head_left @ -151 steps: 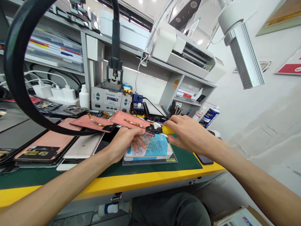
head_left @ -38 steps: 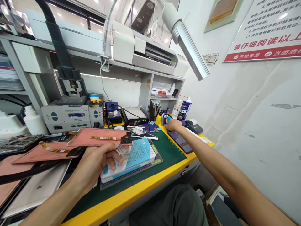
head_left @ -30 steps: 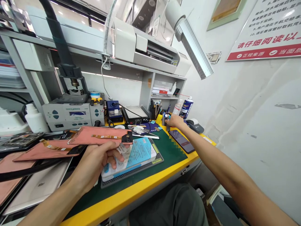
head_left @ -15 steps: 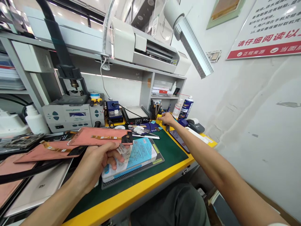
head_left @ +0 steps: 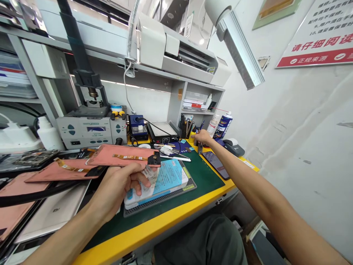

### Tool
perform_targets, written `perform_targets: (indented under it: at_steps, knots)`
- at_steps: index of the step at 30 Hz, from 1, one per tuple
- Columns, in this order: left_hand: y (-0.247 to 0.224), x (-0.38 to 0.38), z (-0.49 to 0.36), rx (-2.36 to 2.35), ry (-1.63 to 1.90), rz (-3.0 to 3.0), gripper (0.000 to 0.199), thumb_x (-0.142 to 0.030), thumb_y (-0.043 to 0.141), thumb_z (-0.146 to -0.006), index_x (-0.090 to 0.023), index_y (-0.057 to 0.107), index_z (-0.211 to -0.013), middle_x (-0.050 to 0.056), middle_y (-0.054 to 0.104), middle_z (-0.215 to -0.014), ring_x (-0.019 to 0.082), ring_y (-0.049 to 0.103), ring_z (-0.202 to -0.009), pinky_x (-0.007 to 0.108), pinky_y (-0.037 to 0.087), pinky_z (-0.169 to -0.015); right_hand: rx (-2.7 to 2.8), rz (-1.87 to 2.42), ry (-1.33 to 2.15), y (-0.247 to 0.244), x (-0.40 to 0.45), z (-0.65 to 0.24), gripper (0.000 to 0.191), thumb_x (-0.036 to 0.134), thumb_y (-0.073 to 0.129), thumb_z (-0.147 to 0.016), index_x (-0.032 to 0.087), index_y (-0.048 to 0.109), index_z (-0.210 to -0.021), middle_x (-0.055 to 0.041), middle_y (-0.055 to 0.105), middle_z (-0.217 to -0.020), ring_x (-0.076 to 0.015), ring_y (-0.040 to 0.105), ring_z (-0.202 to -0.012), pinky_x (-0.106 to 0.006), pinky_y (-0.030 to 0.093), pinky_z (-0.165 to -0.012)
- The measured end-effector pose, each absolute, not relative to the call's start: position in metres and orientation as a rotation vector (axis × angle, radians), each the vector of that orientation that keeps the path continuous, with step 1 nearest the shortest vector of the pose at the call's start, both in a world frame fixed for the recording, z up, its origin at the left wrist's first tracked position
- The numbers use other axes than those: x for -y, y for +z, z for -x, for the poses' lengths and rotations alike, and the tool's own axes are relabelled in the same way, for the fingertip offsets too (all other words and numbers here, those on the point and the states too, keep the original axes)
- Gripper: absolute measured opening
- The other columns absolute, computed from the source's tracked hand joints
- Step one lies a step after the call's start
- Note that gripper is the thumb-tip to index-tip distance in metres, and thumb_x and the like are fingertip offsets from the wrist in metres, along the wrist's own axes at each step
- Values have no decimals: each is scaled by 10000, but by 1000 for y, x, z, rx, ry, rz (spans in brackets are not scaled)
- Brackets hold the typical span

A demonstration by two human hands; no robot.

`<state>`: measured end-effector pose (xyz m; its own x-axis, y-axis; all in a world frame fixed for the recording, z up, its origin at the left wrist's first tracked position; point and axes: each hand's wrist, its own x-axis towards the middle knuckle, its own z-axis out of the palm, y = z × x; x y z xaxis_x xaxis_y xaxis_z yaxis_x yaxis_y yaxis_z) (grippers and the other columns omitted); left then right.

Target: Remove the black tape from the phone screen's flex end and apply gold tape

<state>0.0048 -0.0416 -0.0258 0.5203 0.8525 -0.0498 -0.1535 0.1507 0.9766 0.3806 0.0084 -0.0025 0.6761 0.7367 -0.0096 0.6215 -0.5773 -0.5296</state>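
Left hand (head_left: 121, 183) and right hand (head_left: 203, 136) are well apart. The left grasps the near edge of a pink phone panel (head_left: 100, 155), thumb against its rim and fingers loosely curled below. The panel sits at the left of the counter (head_left: 165, 220), a ribbon cable (head_left: 129, 157) on its upper face, its black end overlapping the far corner of a blue-and-white box (head_left: 171, 176) in this view. The right hand reaches to the back, at a yellow container (head_left: 192, 137), beyond a smartphone (head_left: 216, 164); whether its fingers hold anything I cannot tell. The step looks like fetching or putting back an item while the panel is steadied; the next move seems to call for a sure right-hand grip or a clean release.
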Motion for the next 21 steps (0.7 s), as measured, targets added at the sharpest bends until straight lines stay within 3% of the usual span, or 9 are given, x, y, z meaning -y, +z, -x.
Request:
perform_targets:
  at_steps: [9,13,16,21]
  knots:
    - [-25,42,-5,-710,848,-1191,208,-302,659,-794,-125,680,-685,99,680,-585,183,606,-524,248,452,-421,1119,2101,374,40,33,-352,353,367,631,-983,146,615,-1259,-108,643,-1235,-226,667,-1028,-413,585,-863]
    - [-27,43,-5,-657,876,-1211,220,-286,646,-810,-87,732,-847,81,684,-594,195,631,-538,247,441,-411,1327,1874,744,40,51,-303,304,417,595,-1004,131,659,-1083,-47,682,-947,-122,645,-718,-267,564,-631]
    - [-30,43,-5,-628,910,-1238,248,-288,649,-822,-69,745,-889,94,719,-692,191,639,-557,252,443,-412,1470,1679,1078,32,61,-270,438,515,651,-943,90,704,-850,-26,649,-681,-73,538,-495,-166,354,-382]
    - [-31,42,-6,-693,958,-1267,283,-341,671,-829,-69,746,-846,84,698,-641,185,627,-533,257,457,-425,1509,1368,1612,13,60,-240,591,654,660,-859,69,746,-845,-86,704,-691,-95,581,-460,-166,363,-333]
